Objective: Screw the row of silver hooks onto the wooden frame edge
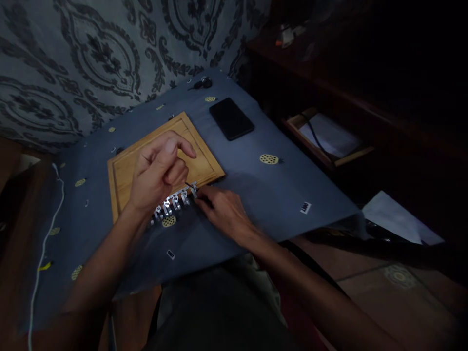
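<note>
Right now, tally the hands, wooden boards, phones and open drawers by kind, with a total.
Hands: 2, left hand and right hand
Wooden board: 1
Phone: 1
Open drawer: 1
Total: 5

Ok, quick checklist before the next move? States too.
1. Hook strip along the wooden board's near edge: ok.
2. Right hand at the strip's right end: ok.
3. Left hand touching the strip: cannot tell; it is over the board, fingers curled.
4. Strip fastened to the board: cannot tell, hands hide part of it.
5. Phone apart from the board: ok.
6. White cable apart from the board: ok, it runs along the table's left side.
</note>
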